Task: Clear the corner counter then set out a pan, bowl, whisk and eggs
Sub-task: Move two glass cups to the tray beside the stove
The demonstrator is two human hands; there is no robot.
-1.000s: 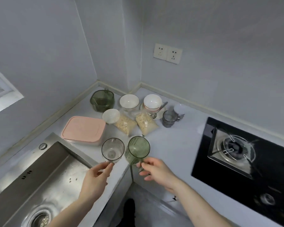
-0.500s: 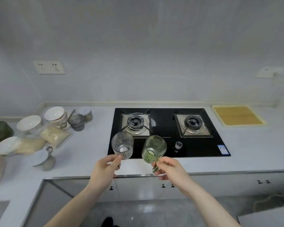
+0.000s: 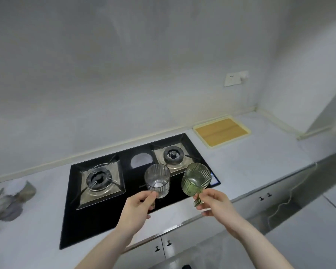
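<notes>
My left hand [image 3: 137, 207] grips the stem of a clear ribbed glass [image 3: 157, 180], held upright in the air over the front of the black gas hob [image 3: 97, 216]. My right hand [image 3: 214, 202] pinches the twisted stem of a green ribbed glass [image 3: 196, 180], tilted a little to the left, beside the clear one. Both glasses look empty. No pan, bowl, whisk or eggs are in sight.
The hob has two burners [image 3: 99, 180] [image 3: 173, 155]. A wooden board in a pale tray [image 3: 221, 131] lies on the white counter [image 3: 260, 162] to the hob's right. Blurred grey cups [image 3: 12, 200] stand at the far left. Cabinet doors [image 3: 182, 247] run below the counter edge.
I have turned right, away from the corner with its bowls and bags. Both hands carried the glasses along, from above the sink edge to over the hob.
</notes>
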